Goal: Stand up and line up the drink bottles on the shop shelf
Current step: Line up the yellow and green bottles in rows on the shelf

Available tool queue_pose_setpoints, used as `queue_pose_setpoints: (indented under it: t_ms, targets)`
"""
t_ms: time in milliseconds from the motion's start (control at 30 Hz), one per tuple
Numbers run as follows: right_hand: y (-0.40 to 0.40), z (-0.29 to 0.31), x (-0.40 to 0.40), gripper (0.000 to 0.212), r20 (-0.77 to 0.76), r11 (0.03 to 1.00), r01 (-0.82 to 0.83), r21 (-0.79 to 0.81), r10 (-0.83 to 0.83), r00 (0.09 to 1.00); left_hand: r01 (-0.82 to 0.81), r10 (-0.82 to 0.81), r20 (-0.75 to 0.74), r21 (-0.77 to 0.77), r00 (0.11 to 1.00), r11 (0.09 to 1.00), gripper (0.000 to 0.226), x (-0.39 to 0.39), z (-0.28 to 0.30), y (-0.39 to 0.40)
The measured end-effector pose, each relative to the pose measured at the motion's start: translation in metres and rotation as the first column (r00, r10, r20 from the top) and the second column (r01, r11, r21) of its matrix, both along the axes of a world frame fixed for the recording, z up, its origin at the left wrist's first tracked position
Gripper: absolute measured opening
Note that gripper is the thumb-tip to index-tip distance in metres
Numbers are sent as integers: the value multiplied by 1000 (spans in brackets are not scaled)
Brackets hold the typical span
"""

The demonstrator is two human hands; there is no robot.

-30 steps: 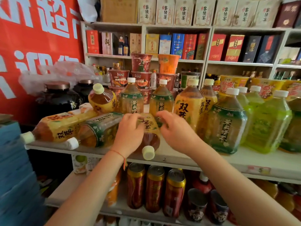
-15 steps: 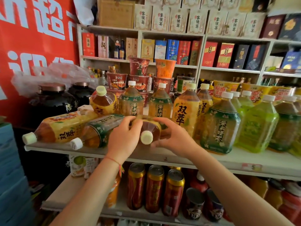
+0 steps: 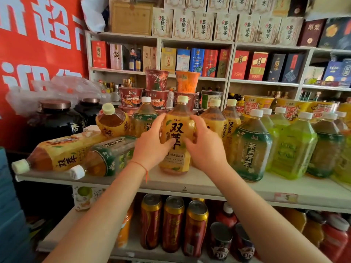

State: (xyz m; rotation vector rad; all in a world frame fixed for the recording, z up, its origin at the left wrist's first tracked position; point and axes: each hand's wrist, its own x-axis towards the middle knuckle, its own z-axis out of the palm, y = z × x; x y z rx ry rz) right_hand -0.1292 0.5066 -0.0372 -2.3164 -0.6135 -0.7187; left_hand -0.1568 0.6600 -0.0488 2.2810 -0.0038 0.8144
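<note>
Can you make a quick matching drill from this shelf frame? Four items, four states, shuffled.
Items:
1. yellow-label bottle
2. green-label bottle
3. tilted bottle
4. red cans

States:
A. lies on its side, cap toward the camera
B. upright on the lower shelf
C. upright, held between left hand and right hand
D. leaning at the back

Pairs: 1-C, 2-A, 3-D, 4-B

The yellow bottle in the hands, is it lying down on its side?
No, the yellow bottle stands upright on the shelf, cap on top, with the left hand and right hand gripping its sides.
</note>
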Motion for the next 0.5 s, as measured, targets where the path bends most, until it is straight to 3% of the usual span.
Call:
queue_pose_setpoints:
  t_ms: [267,400,500]
  targets:
    - [6,-30,15,62,127,989,8,-146,11,992,97,-95,19,-123,995,988,88,24,-5,0]
    - [5,-39,17,57,177,986,-16,-167,46,983,56,-47,80,-118,996,991,92,24,-17,-2]
    - [6,-40,19,57,126,966,-14,-259,49,991,5,7,121,-105,993,994,94,28,-23,-8]
